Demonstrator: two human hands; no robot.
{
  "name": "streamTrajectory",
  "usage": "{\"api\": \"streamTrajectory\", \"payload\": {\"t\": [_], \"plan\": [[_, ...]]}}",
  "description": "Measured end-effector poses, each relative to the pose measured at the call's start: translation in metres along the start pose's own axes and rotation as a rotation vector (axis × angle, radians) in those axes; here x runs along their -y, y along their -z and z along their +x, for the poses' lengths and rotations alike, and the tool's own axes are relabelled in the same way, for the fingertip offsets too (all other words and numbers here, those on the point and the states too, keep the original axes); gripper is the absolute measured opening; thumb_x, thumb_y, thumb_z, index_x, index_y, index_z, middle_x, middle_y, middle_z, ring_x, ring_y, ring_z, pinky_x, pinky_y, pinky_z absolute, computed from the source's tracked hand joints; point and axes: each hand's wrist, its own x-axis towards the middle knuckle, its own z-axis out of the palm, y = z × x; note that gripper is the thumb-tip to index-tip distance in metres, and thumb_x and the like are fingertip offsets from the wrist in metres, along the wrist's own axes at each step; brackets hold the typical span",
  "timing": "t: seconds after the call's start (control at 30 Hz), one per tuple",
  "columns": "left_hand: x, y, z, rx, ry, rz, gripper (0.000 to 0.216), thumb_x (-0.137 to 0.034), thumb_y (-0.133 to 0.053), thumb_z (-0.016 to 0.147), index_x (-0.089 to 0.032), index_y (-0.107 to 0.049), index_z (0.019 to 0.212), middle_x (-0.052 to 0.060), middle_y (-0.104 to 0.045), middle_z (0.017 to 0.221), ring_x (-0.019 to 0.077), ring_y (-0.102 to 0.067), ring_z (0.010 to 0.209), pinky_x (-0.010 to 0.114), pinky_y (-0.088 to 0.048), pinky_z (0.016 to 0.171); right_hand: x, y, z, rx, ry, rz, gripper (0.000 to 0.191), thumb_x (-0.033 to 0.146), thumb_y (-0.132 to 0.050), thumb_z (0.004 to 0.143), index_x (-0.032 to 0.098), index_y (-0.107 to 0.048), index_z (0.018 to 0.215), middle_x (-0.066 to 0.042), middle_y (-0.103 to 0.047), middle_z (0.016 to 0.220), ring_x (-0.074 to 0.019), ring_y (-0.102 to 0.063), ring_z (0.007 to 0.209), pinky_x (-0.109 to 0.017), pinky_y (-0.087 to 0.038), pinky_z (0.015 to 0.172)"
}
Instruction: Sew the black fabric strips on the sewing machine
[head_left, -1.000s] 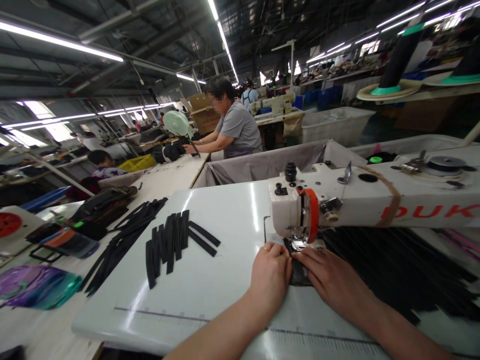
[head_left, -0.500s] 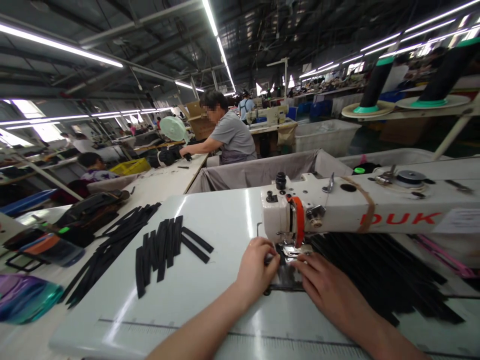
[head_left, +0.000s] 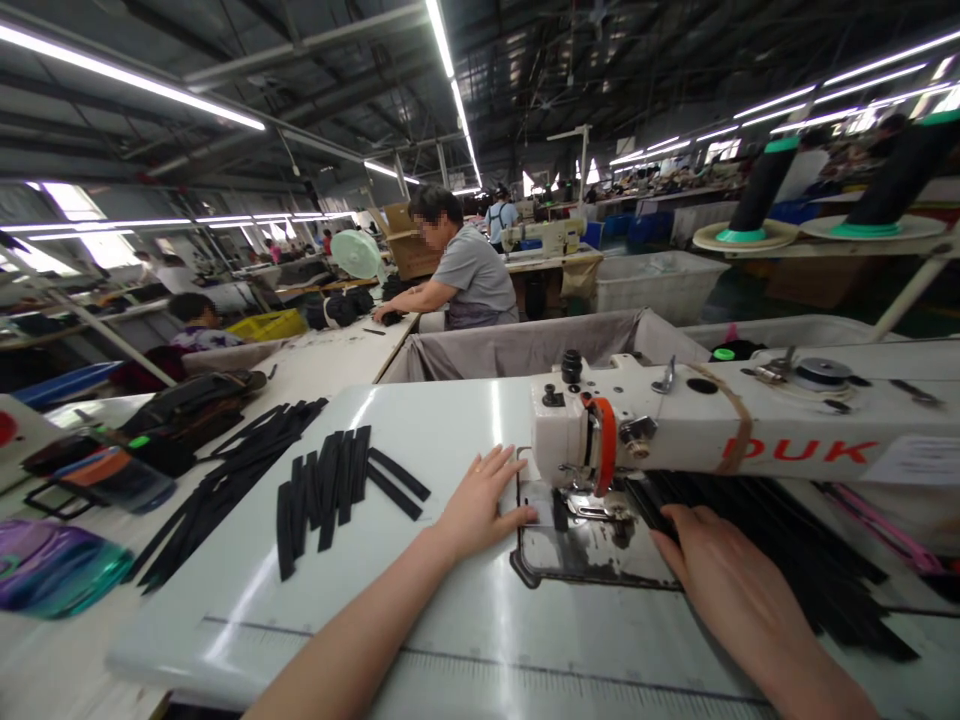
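Observation:
A white sewing machine (head_left: 705, 425) with red lettering lies across the white table (head_left: 420, 620). Its shiny metal needle plate (head_left: 585, 555) is uncovered below the presser foot (head_left: 592, 503). My left hand (head_left: 480, 503) lies flat with fingers spread, its fingertips at the plate's left edge. My right hand (head_left: 712, 570) rests flat at the plate's right side, fingertips touching a big pile of long black strips (head_left: 795, 545) under the machine arm. Neither hand holds anything. A row of short black strips (head_left: 330, 488) lies left of my left hand.
Longer black strips (head_left: 232, 480) and a black bag (head_left: 187, 410) lie further left, beside a purple-teal plastic item (head_left: 52, 565). A grey cloth-lined bin (head_left: 525, 345) stands behind the table. A person in a grey shirt (head_left: 469, 270) works beyond it. Thread cones (head_left: 757, 185) stand upper right.
Both hands have left the presser foot. The left hand slid left and spread open, the right hand moved right to the strip pile. The dark piece they held there is gone, leaving the plate bare.

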Motion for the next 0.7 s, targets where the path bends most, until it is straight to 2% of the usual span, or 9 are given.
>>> {"api": "streamTrajectory", "payload": {"t": [0.1,0.2,0.27,0.33,0.43,0.5,0.57,0.63,0.7], "plan": [[-0.017,-0.015,0.02,0.002,-0.104,-0.028,0.053,-0.054,-0.066,0.081,-0.027,-0.059,0.126,0.011,-0.05,0.144,0.0317,-0.036,0.139,0.056,-0.027,0.114,0.0,0.0,0.001,0.001,-0.01,0.087,0.022,0.023,-0.043,0.091,0.015,-0.063,0.089,-0.011,-0.067,0.077,-0.0251,-0.068,0.063,-0.036,-0.056,0.057],[-0.022,-0.018,0.031,0.027,-0.131,-0.012,0.052,-0.056,-0.068,0.078,-0.031,-0.063,0.123,0.007,-0.055,0.139,0.0327,-0.037,0.138,0.058,-0.023,0.116,-0.001,0.006,-0.003,-0.073,-0.003,0.235,0.034,0.029,-0.038,0.093,0.011,-0.062,0.109,-0.013,-0.072,0.086,-0.0252,-0.071,0.064,-0.034,-0.057,0.055],[-0.012,-0.009,0.025,0.044,-0.082,0.013,0.053,-0.055,-0.071,0.075,-0.031,-0.063,0.122,0.006,-0.054,0.141,0.0341,-0.035,0.139,0.06,-0.023,0.115,0.002,0.014,-0.009,-0.073,-0.01,0.403,0.04,0.037,-0.041,0.093,0.014,-0.058,0.121,-0.008,-0.073,0.08,-0.0233,-0.07,0.06,-0.03,-0.056,0.052],[0.002,0.008,0.01,0.05,0.007,0.054,0.053,-0.052,-0.074,0.073,-0.028,-0.065,0.119,0.008,-0.051,0.144,0.0366,-0.033,0.141,0.063,-0.023,0.114,0.009,0.024,-0.015,0.007,0.006,0.596,0.034,0.043,-0.047,0.093,0.022,-0.063,0.114,-0.003,-0.073,0.075,-0.0207,-0.07,0.06,-0.025,-0.056,0.051],[0.005,0.031,-0.013,-0.108,0.177,0.091,0.025,-0.038,-0.065,0.083,-0.021,-0.073,0.101,0.013,-0.055,0.139,0.0367,-0.037,0.138,0.061,-0.027,0.113,0.028,0.036,-0.02,0.134,0.062,0.834,0.03,0.04,-0.044,0.096,0.027,-0.069,0.104,-0.003,-0.075,0.088,-0.0178,-0.072,0.074,-0.022,-0.058,0.065],[-0.011,0.032,-0.02,-0.209,0.253,-0.082,0.024,-0.031,-0.053,0.091,-0.018,-0.073,0.093,0.014,-0.065,0.122,0.0309,-0.055,0.12,0.052,-0.043,0.104,0.041,0.038,-0.018,0.176,0.111,0.926,0.033,0.034,-0.038,0.099,0.027,-0.068,0.111,-0.004,-0.075,0.098,-0.0174,-0.072,0.084,-0.024,-0.058,0.077],[-0.034,0.021,-0.02,-0.077,0.29,-0.48,0.028,-0.037,-0.049,0.092,-0.018,-0.069,0.1,0.009,-0.071,0.095,0.0224,-0.067,0.086,0.038,-0.056,0.076,0.051,0.036,-0.012,0.207,0.189,0.966,0.034,0.028,-0.037,0.098,0.025,-0.066,0.116,-0.006,-0.073,0.107,-0.0188,-0.07,0.095,-0.028,-0.056,0.085],[-0.054,0.004,-0.014,0.148,0.364,-0.858,0.032,-0.042,-0.054,0.088,-0.015,-0.064,0.102,0.002,-0.066,0.071,0.0157,-0.062,0.059,0.027,-0.051,0.052,0.057,0.031,-0.003,0.236,0.269,0.951,0.034,0.023,-0.04,0.096,0.024,-0.065,0.119,-0.008,-0.07,0.115,-0.0201,-0.067,0.104,-0.031,-0.054,0.09],[-0.062,-0.013,-0.007,0.18,0.473,-0.976,0.026,-0.037,-0.058,0.085,-0.013,-0.061,0.095,-0.004,-0.056,0.057,0.0105,-0.052,0.046,0.021,-0.042,0.044,0.058,0.024,0.005,0.228,0.384,0.865,0.036,0.016,-0.042,0.094,0.022,-0.063,0.122,-0.009,-0.069,0.113,-0.0193,-0.067,0.103,-0.031,-0.055,0.089]]}}
